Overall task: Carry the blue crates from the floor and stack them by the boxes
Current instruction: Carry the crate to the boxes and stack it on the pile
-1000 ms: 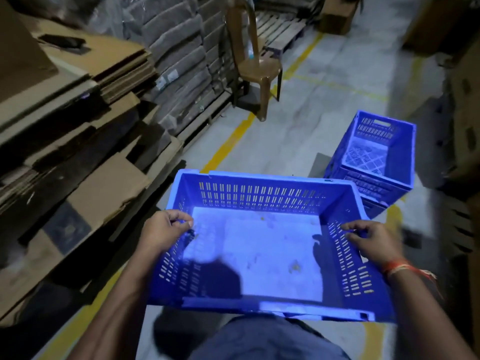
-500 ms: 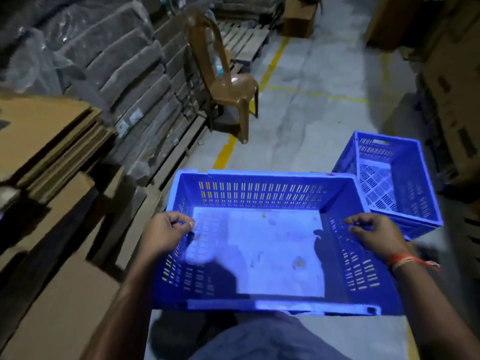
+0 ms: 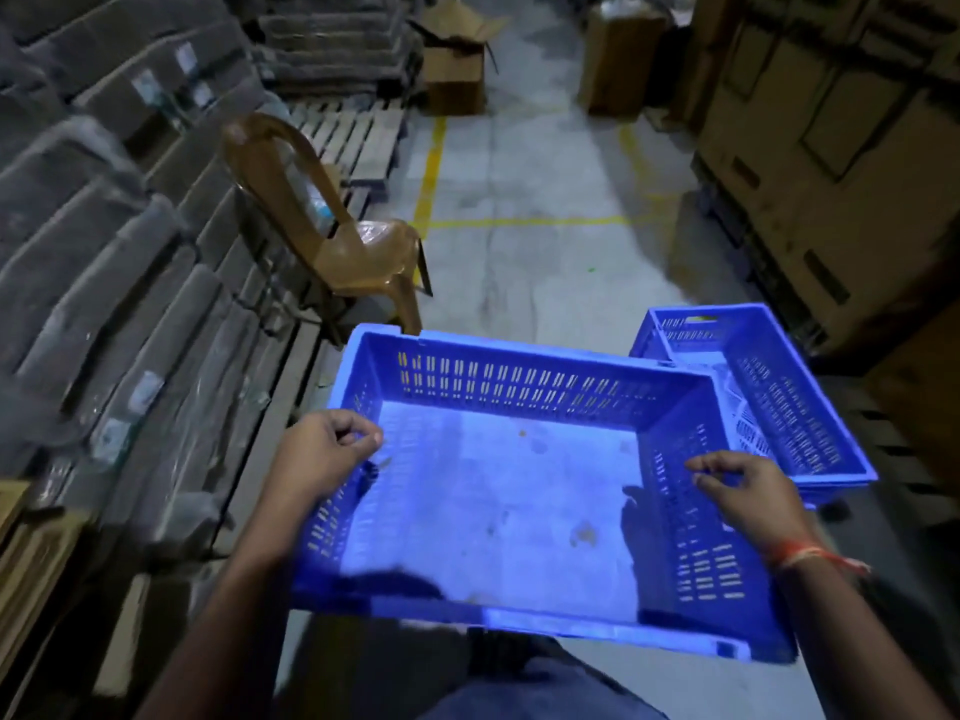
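Gripping an empty blue crate (image 3: 498,511) by its two short sides, the person carries it at waist height, open side up and roughly level. The left hand (image 3: 322,454) curls over the crate's left rim, fingers folded onto the top edge and thumb tip meeting them above the slotted wall. The right hand (image 3: 748,496) hooks over the right rim the same way, fingers bent inward over the edge; a red thread band (image 3: 800,556) circles that wrist. Both hands are clamped on the carried crate, one on each side of it.

Just beyond the carried crate's far right corner, a second blue crate (image 3: 779,397) sits lower down, open side up; its near left part is hidden behind the carried one, so whether the two touch cannot be told. Past the carried crate's far left corner stands a brown plastic chair (image 3: 358,252), just beside its rim in the view. Left of the carried crate runs a row of wrapped grey bundles (image 3: 104,241) on wooden pallets. Right of it and further off rise stacked cardboard boxes (image 3: 831,122). Straight ahead of it, yellow floor lines (image 3: 519,221) cross the concrete floor (image 3: 545,283), and an open carton (image 3: 454,65) stands well beyond.
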A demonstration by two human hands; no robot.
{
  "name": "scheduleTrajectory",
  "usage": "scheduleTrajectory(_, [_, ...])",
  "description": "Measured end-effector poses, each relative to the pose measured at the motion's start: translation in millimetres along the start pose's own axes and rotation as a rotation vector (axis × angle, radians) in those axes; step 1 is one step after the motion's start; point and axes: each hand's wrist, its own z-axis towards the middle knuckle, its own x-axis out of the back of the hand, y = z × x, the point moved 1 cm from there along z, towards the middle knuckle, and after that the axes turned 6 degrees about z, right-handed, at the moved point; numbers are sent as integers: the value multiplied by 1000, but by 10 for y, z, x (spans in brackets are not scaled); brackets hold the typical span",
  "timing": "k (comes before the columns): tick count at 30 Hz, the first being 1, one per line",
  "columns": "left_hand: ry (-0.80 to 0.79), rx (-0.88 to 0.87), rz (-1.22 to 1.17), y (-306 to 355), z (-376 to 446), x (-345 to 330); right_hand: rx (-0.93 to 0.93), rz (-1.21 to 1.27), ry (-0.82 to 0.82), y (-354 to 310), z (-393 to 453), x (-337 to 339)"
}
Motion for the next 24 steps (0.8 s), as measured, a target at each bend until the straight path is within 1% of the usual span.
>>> scheduleTrajectory(2, [-11,-9,0,132,445,-56,-32,33,37,-14,334,-68])
scheduleTrajectory(6, [-30,-55,82,468,1262,-231,-66,33,99,-34,985,-90])
scheduleTrajectory(11, [-97,-151,69,917,2206,-473,-124,153,177,-39,1573,41])
scheduleTrajectory(13, [-126,-186,77,1159,2531,-595,-153,172,238,-63,1671,152])
scheduleTrajectory(16, [-177,-258,91,1558,2983,-836,-206,189,371,-16,1753,330])
scheduleTrajectory(21, [-353,-413,132,2267,3714,-1435,-354,207,512,296,1798,453])
scheduleTrajectory(24, [-428,-505,173,2671,4107,-1799,-422,201,603,310,1769,487])
